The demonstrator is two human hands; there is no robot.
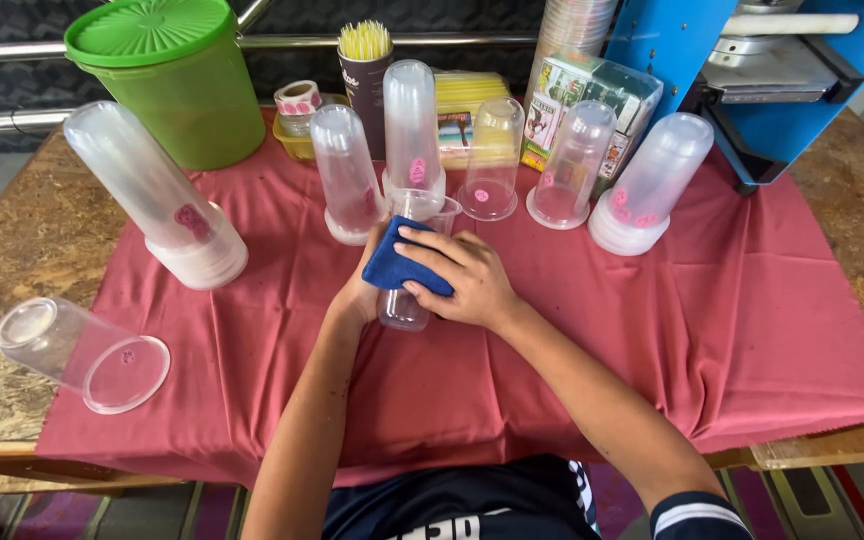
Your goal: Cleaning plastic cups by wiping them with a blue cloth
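Observation:
My left hand (357,295) grips a clear plastic cup (409,255) tilted over the red cloth (732,320) in the middle of the table. My right hand (467,280) presses a folded blue cloth (402,265) against the cup's side. The cup's rim points away from me, its base toward me. Much of my left hand is hidden behind the blue cloth and the cup.
Several stacks of upside-down clear cups (409,125) stand along the far side, a tall leaning stack (152,195) at left. A single cup (82,352) lies on its side at near left. Behind are a green lidded bucket (167,75), a straw holder (365,50) and a blue machine (772,60).

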